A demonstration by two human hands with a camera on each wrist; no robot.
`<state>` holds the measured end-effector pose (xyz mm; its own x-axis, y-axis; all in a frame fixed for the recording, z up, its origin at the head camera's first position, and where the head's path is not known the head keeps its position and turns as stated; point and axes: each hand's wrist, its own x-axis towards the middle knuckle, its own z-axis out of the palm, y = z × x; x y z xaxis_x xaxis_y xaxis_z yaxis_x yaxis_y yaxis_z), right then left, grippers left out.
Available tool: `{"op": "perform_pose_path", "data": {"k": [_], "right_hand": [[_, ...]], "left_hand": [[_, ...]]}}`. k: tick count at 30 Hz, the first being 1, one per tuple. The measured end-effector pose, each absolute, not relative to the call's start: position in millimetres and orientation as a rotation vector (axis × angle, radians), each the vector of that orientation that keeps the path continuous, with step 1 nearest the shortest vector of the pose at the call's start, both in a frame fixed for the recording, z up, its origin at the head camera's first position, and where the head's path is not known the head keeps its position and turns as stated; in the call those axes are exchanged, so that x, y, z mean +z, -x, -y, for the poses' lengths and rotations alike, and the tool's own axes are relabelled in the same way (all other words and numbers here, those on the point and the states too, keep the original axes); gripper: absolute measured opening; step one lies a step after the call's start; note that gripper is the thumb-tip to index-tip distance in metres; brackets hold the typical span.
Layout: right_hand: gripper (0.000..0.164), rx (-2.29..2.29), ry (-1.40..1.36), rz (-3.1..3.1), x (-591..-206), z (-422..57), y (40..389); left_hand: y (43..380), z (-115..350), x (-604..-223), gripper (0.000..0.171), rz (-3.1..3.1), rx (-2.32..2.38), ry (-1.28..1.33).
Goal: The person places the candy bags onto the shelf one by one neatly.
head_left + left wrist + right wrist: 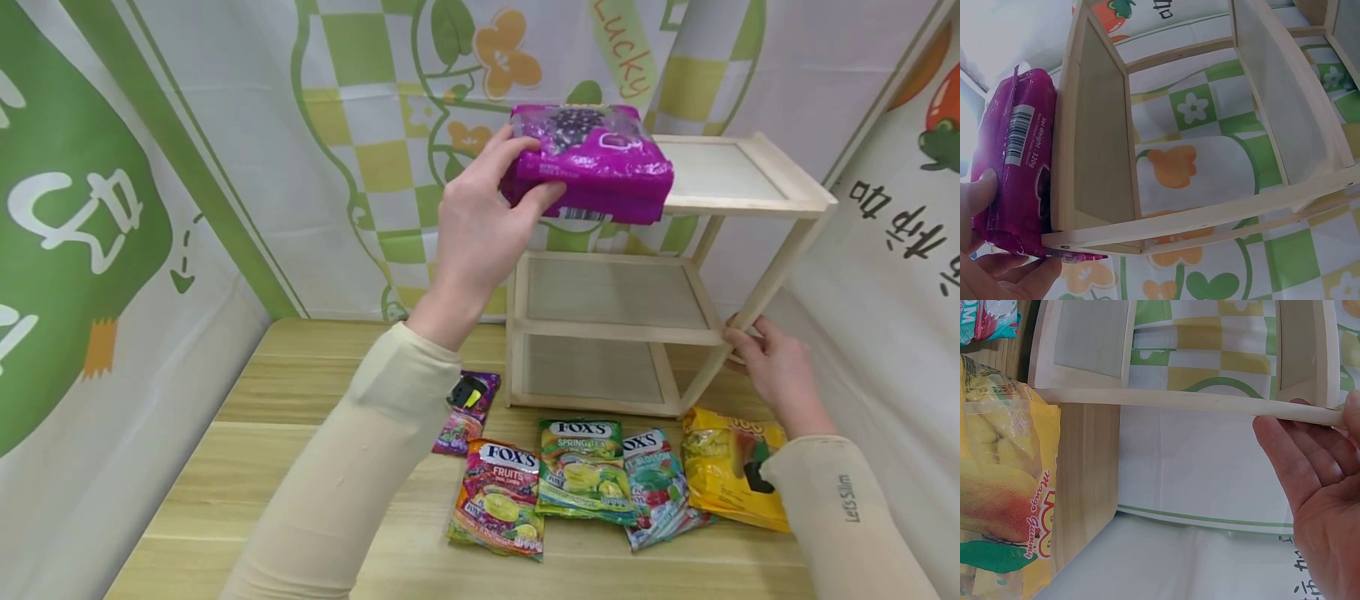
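My left hand [487, 217] grips a purple candy bag [600, 162] with a dark berry picture, thumb in front and fingers along its left end. In the left wrist view the bag [1019, 150] lies against the top board of a wooden three-tier shelf [1066, 156]. My right hand [776, 367] pinches the right front post of the shelf [772, 271], near the middle tier. Thumb and fingers around that thin post show in the right wrist view, where the hand [1329, 481] is at the right edge.
On the wooden table [300, 467] before the shelf lie a Fox's Fruits bag [498, 500], a Spring Tea bag [583, 471], a blue-red Fox's bag [660, 492], a yellow mango gummy bag [731, 467] and a purple bag [465, 425] partly behind my left sleeve. Printed curtains enclose the table.
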<state>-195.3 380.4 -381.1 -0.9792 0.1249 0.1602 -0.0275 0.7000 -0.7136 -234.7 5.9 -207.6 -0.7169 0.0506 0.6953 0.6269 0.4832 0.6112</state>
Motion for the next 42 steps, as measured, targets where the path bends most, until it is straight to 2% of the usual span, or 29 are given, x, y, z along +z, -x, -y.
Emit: {"op": "perform_pose_path", "data": {"k": [42], "right_hand": [[0.055,1.125,0.098,2.719,-381,-381,195]], "left_hand": [[262,-14,-214,0.046,2.141,-1.335,0.525]]}}
